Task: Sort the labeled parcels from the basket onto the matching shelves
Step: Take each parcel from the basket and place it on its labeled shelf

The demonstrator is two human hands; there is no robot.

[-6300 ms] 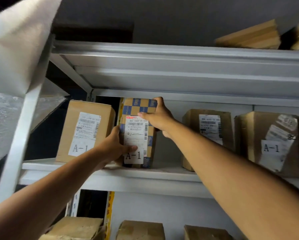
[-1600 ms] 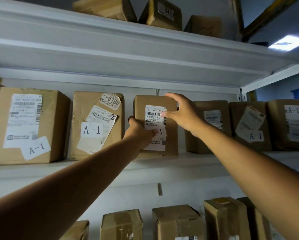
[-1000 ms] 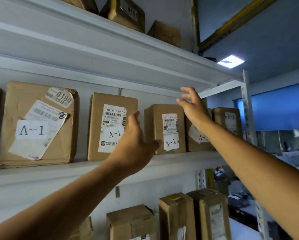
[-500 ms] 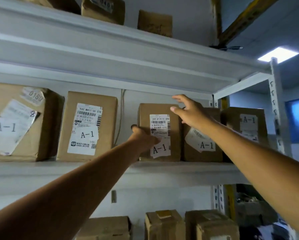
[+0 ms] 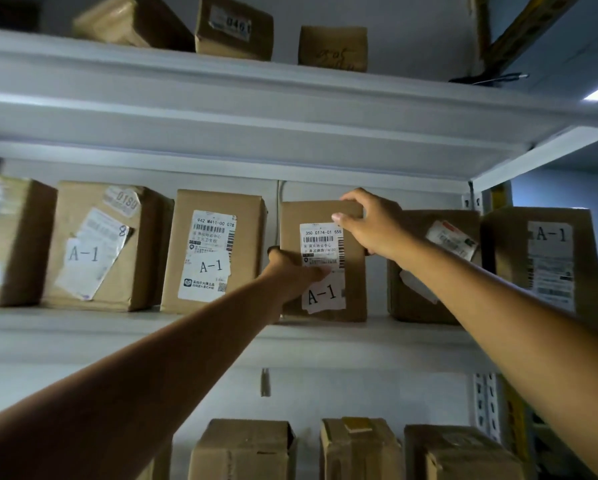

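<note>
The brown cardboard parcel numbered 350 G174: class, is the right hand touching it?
Touching. The head view shows the right hand gripping the brown cardboard parcel's top right corner.

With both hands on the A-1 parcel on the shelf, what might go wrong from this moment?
1. The parcel stands upright and narrow; the right hand grips its top corner and the left hand its lower left edge, so a pull may tip it off the shelf.
2. The neighbouring box on its right stands close, so sliding the parcel that way may push it.
3. The left hand covers part of the label, which may peel.
</note>
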